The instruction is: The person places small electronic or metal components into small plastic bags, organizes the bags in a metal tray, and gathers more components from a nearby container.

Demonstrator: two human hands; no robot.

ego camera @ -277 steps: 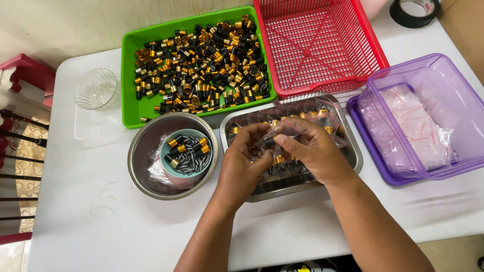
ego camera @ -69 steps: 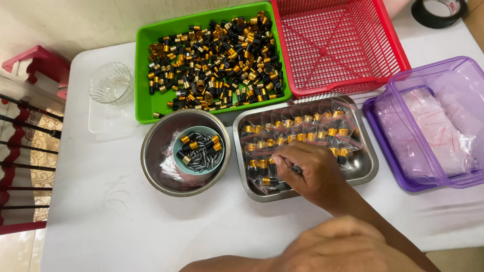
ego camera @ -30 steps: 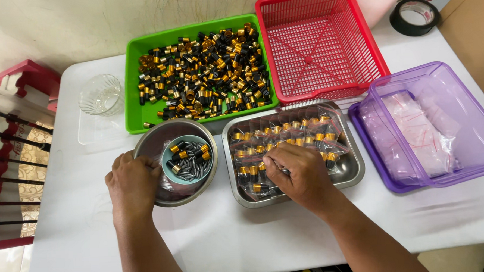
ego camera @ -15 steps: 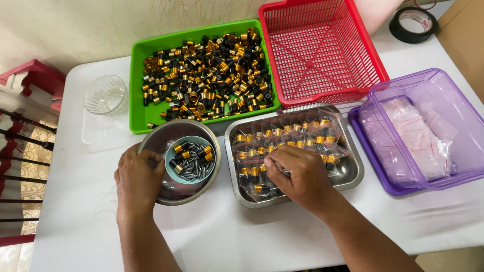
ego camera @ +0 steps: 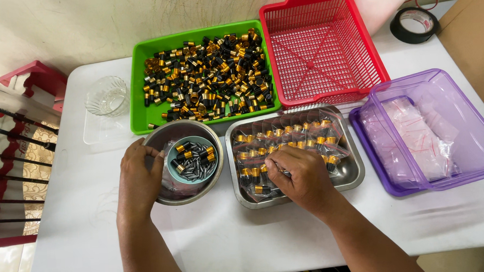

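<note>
Small clear plastic bags of black-and-gold caps (ego camera: pixel 286 145), light, slippery and limp, lie in the rectangular steel tray (ego camera: pixel 352 174) under the right hand (ego camera: pixel 298 177), fingers curled, pinch unclear; best pinched at a corner; left hand (ego camera: pixel 138 181) grips the round steel bowl (ego camera: pixel 160 137) rim.

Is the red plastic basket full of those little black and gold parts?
No, the red plastic mesh basket holds nothing visible; the small black and gold cylindrical parts lie piled in the green plastic tray beside it.
</note>
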